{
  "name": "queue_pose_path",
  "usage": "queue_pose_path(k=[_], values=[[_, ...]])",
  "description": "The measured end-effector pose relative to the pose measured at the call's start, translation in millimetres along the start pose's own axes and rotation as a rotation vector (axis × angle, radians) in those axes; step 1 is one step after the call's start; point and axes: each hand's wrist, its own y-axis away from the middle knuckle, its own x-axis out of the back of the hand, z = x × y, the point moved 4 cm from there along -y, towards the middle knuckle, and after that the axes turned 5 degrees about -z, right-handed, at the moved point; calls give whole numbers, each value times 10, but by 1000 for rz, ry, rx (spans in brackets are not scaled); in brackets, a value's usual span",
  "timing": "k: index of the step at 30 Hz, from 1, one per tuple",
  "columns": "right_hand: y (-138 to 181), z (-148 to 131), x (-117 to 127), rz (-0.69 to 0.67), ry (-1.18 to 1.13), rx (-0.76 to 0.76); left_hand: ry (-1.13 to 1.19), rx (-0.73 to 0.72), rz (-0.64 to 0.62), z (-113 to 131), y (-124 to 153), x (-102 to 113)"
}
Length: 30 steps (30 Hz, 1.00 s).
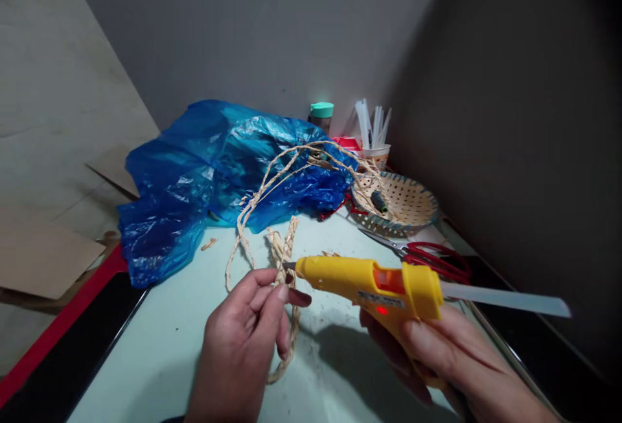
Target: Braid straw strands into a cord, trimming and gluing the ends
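Note:
A yellow hot glue gun (pixel 340 275) is gripped by its handle in my right hand (pixel 437 345). Its red light glows, and a clear glue stick (pixel 510 298) sticks out of the back. The dark nozzle points left and meets, or nearly meets, a braided straw cord (pixel 290 241). My left hand (pixel 247 326) pinches that cord between thumb and fingers just below the nozzle. From there the cord hangs in a loop under the hand, while long twisted strands (pixel 265 183) arc up and over toward the basket. Whether glue has come out is too small to tell.
A crumpled blue plastic bag (pixel 233 151) covers the table's back left. At the right lie red-handled scissors (pixel 432 258) and a woven basket (pixel 413 203) holding a dark spool (pixel 378 201). Behind stand a cup (pixel 376 156) of glue sticks and a green-lidded jar (pixel 321 112) near the wall.

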Motion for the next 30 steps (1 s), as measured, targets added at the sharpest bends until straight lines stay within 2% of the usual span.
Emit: queue_pose_path(k=[4,7,13,17,20,23,27,30], values=[[-31,39,-2,-89,-43,58,-38,-21,-70,-48,-40,25],[-25,65,10,-106,-40,70,-48,-18,-61,-40,-35,27],[-4,30,36,-73,14,77,19,-28,58,10,11,-12],[-24,-153,12,5,40,145,52,-2,70,-19,14,-16],[-32,-234,-11,11,32,188,48,0,79,-7,25,-19],[-20,-204,-5,5,53,212,24,6,81,33,47,-40],[-28,-84,7,-10,120,152,-15,0,66,90,64,-62],[-38,-33,24,27,91,158,-33,-7,42,114,73,-64]])
